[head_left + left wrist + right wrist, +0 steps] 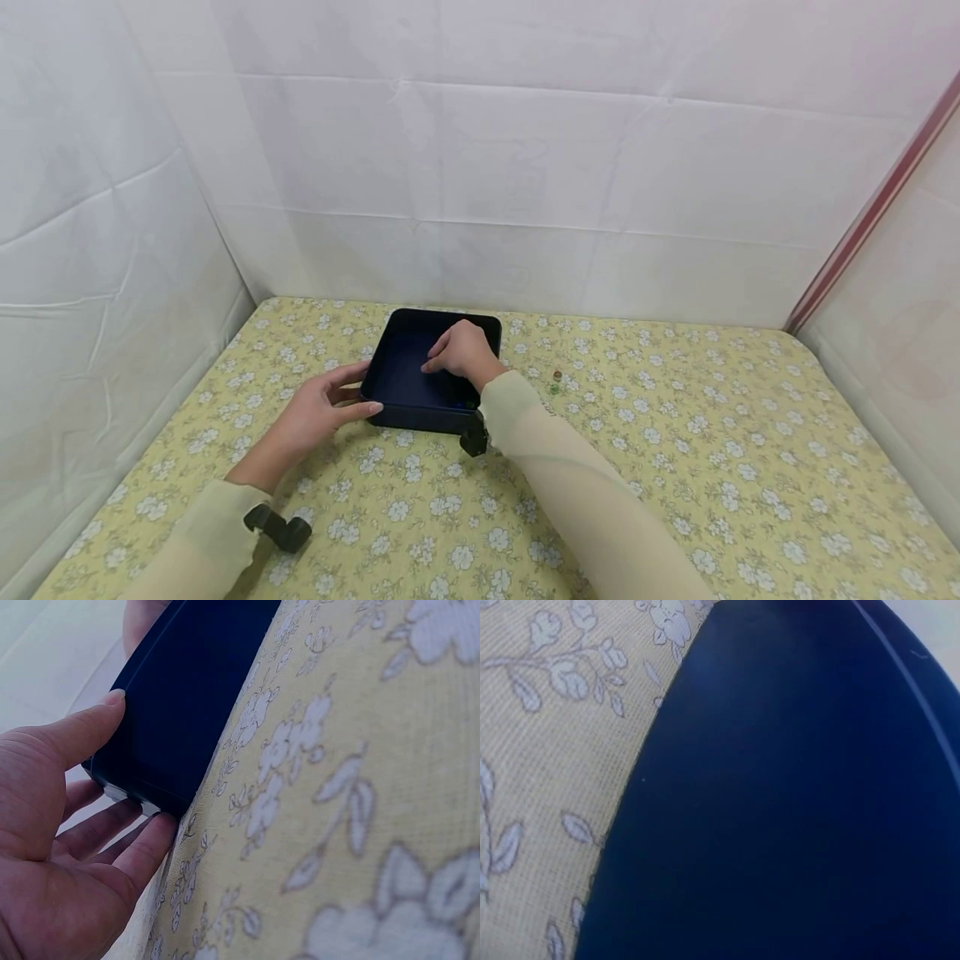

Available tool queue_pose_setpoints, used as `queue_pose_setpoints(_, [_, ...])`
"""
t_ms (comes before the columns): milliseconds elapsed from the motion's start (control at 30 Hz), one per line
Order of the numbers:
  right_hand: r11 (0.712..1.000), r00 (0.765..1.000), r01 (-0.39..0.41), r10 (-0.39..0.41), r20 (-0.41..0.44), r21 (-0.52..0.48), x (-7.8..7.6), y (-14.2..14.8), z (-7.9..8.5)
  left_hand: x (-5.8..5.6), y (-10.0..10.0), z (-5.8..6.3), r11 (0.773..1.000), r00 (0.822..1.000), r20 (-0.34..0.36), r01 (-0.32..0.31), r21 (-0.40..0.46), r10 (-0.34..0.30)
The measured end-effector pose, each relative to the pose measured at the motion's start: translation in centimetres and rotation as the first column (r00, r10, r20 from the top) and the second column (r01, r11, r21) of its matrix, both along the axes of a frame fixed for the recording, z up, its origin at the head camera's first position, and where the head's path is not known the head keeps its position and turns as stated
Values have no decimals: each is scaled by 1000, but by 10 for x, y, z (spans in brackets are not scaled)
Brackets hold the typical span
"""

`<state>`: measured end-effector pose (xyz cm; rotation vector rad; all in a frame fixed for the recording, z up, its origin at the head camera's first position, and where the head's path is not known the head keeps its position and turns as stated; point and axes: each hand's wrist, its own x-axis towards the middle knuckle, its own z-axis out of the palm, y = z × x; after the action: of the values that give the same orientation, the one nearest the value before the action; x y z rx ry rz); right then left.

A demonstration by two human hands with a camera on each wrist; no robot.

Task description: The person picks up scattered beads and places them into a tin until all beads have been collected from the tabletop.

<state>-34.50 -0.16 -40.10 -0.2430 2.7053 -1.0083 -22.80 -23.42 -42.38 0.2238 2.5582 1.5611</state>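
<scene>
A square, dark blue open box [408, 419] stands on the floral cloth. At its front left corner my left hand [324, 407] holds it; in the left wrist view the thumb [90, 727] lies on one wall and the fingertips [156, 832] on the adjoining side. My right hand [461, 350] reaches over the right wall into the box, its fingers bent and pointing down. I cannot tell whether something small is pinched there. Tiny green and blue pieces [470, 405] lie in the front right corner. The box wall [780, 787] fills most of the right wrist view.
To the right of the box, a small brown piece [557, 376] and a small green piece [555, 389] lie on the yellow floral cloth [675, 467]. White sheeting [525, 167] hangs behind the table and on both sides. A reddish strip [870, 217] runs up at the right.
</scene>
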Motion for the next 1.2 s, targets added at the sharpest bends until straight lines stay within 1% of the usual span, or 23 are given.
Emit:
queue_pose_setpoints(167, [1000, 1000, 3, -3, 8, 5, -1, 1, 0, 0, 0, -1, 1000, 1000, 0, 1, 5, -1])
queue_pose_setpoints(467, [1000, 1000, 2, -2, -6, 17, 0, 1, 1, -1, 0, 0, 1000, 1000, 2, 4, 8, -4])
queue_pose_setpoints(800, [999, 998, -37, 36, -49, -4, 5, 4, 10, 1, 1, 1, 1000, 1000, 2, 0, 10, 0])
queue_pose_setpoints(933, [997, 996, -76, 74, -53, -26, 7, 9, 13, 1, 1, 1, 1000, 1000, 2, 3, 8, -3])
queue_pose_setpoints(1067, [990, 991, -121, 117, -59, -77, 10, 15, 16, 1, 0, 1, 1000, 1000, -5, 6, 2, -6])
queue_pose_setpoints(1200, [981, 988, -143, 134, -73, -131, 13, 22, 19, 1, 0, 1, 1000, 1000, -9, 11, 3, -11])
